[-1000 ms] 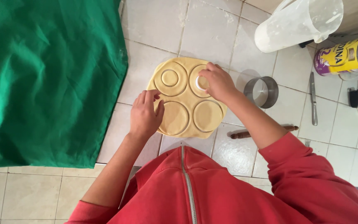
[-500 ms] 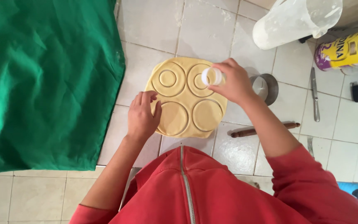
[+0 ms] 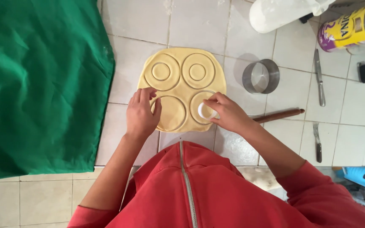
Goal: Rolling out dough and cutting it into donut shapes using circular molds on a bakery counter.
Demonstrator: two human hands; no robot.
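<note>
A green cloth (image 3: 34, 84) covers the left of the tiled counter (image 3: 191, 25). Right of it lies a flat dough sheet (image 3: 181, 90) scored with four rings. The left hand (image 3: 141, 113), fingers together, rests flat on its near-left edge. The right hand (image 3: 229, 113) pinches a small white cutter (image 3: 205, 111) on the near-right ring. Farther right stand an empty metal ring (image 3: 260, 76), a rolling pin (image 3: 279, 115), a knife (image 3: 319, 76), a fork (image 3: 317, 141). At the far right a yellow can (image 3: 345, 28); its contents are hidden.
</note>
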